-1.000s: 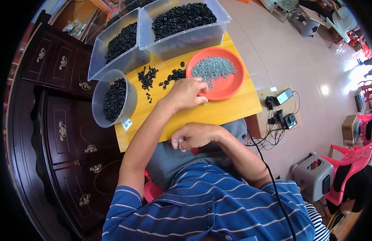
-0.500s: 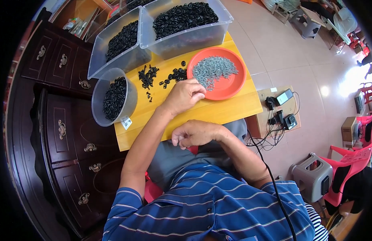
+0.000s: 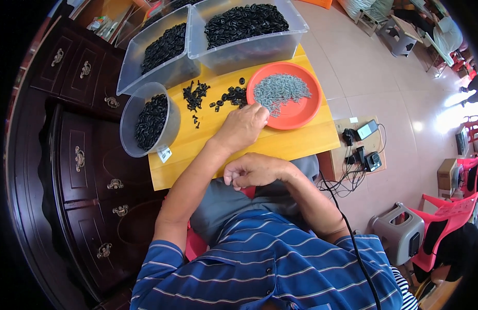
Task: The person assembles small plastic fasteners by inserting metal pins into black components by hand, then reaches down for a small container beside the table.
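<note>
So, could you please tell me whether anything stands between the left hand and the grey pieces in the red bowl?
At most, the near-left rim of the red bowl lies between the left hand and the grey pieces; nothing else visible blocks the way. Whether the fingertips reach over that rim, I cannot tell.

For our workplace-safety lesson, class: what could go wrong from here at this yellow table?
The left hand is at the rim of the red dish, so a bump might spill its small grey pieces. Loose black parts lie close beside the dish, so the two kinds could perhaps get mixed.
</note>
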The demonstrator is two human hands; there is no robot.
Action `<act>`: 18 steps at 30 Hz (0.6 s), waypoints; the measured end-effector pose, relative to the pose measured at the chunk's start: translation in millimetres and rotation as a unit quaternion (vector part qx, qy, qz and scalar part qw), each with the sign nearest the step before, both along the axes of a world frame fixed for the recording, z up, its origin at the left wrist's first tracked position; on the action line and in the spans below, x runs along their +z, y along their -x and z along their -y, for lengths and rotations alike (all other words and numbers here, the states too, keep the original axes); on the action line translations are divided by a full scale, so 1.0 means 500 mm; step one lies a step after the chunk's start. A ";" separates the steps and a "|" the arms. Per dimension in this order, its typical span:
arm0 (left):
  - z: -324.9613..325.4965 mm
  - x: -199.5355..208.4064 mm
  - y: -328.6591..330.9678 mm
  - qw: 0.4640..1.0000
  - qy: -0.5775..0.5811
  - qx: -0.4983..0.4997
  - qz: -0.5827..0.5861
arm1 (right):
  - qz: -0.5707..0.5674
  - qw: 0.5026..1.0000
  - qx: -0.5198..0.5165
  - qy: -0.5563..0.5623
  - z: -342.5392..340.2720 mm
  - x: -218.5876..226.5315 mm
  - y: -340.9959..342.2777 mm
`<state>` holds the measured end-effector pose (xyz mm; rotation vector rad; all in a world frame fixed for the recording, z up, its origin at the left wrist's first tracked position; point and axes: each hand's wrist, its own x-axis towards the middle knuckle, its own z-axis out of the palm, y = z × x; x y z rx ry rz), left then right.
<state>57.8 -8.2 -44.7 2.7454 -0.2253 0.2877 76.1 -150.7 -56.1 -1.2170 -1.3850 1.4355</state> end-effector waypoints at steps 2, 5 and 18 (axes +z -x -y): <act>-0.001 0.004 -0.003 1.000 -0.006 -0.008 -0.002 | 0.001 1.000 0.004 -0.003 -0.002 -0.002 0.000; -0.008 0.005 -0.007 0.999 -0.024 -0.023 -0.004 | 0.003 1.000 0.011 -0.006 -0.003 0.002 -0.001; -0.049 0.016 0.128 0.917 0.361 0.168 0.036 | -0.176 0.962 -0.202 -0.051 -0.015 -0.039 0.001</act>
